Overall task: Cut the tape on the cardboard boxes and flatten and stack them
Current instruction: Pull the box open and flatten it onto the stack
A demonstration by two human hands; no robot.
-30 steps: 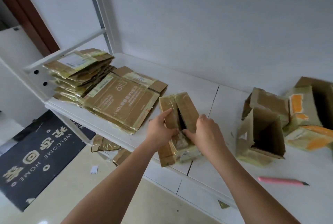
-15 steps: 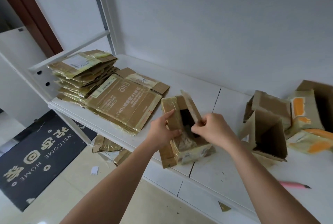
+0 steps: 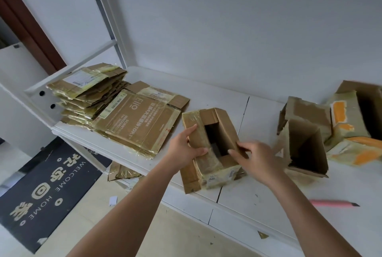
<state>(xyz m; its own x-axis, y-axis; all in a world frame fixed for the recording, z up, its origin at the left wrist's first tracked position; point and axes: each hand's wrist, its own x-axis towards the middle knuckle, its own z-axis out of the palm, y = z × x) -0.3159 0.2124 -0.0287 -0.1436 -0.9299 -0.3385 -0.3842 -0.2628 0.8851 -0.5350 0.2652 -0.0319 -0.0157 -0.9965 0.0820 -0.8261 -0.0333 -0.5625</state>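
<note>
- Two legible texts: flattened box (image 3: 136, 124) on the bench (image 3: 258, 196) reads "INNOVATE"; floor mat (image 3: 47, 190) reads "WELCOME HOME".
- Open box (image 3: 213, 149) between both hands: left hand (image 3: 184, 149) grips left flap, right hand (image 3: 254, 155) pinches right flap.

One head-worn camera looks forward and down, close over the white table (image 3: 258, 112).

White bench (image 3: 237, 99), seam down the middle. Far left: stack of flattened boxes (image 3: 88, 93), a larger flattened box (image 3: 140, 126) leaning against it. Centre, at the front edge: small open box (image 3: 213, 163). Right: open boxes (image 3: 306, 143), some with orange tape. Pink cutter (image 3: 332, 203) lying near the front right edge.
</note>
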